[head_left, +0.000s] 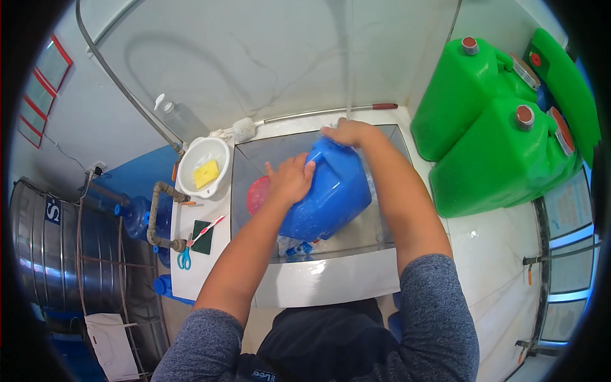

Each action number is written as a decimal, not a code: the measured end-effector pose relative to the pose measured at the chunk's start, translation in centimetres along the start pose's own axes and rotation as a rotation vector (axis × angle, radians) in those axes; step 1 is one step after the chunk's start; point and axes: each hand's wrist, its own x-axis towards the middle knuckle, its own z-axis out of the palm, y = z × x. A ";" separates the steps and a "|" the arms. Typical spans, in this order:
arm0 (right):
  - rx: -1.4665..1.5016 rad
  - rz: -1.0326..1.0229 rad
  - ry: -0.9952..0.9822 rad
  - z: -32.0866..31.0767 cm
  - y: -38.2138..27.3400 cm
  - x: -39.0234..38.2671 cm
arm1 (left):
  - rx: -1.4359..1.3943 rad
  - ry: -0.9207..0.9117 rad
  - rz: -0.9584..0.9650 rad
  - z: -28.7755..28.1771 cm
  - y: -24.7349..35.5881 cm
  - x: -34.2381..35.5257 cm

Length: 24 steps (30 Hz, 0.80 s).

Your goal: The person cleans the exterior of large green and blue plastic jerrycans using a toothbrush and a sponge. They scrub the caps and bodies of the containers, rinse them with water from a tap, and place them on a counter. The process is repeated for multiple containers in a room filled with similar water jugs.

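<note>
A large blue plastic jug (334,191) lies tilted in the grey sink basin (254,149), its narrow end toward the wall. My left hand (291,179) rests against its left side with the fingers spread. At the top end, my right hand (349,132) is closed around the jug near its mouth; the mouth is partly hidden by that hand. A thin stream of water (349,89) comes down from above beside my right fingers. Behind my left wrist shows a round pink-red thing (257,195), partly covered. Clear plastic with blue bits (298,247) lies below the jug.
Left of the basin stand a white bowl (202,146) with a yellow sponge (206,174), a green scouring pad (202,237), a toothbrush (210,228), blue scissors (184,260) and a pipe tap (153,216). A long-handled brush (318,114) lies along the back. Green jugs (490,162) crowd the right.
</note>
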 end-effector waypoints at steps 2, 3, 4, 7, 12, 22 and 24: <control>-0.184 -0.096 -0.115 -0.9 0.0 0.2 | 0.006 -0.007 0.002 0.0 0.1 0.0; -0.275 -0.145 -0.172 -1.4 0.1 0.5 | 0.007 -0.009 0.000 -0.1 0.1 0.0; -0.133 -0.145 -0.082 -2.0 0.7 1.1 | 0.005 -0.011 0.003 -0.2 0.2 0.2; 0.225 -0.110 0.041 -3.0 1.7 2.2 | -0.001 -0.023 -0.042 -0.1 0.0 0.8; 0.520 -0.287 -0.350 -3.8 0.8 -0.1 | 0.044 -0.032 0.027 -0.7 1.0 1.0; 1.051 -0.249 -0.270 -5.1 0.8 -1.2 | 0.183 -0.164 0.302 -0.2 7.2 2.9; 1.207 -0.124 -0.040 -5.3 1.5 -0.1 | 0.123 -0.073 0.393 0.8 7.6 3.1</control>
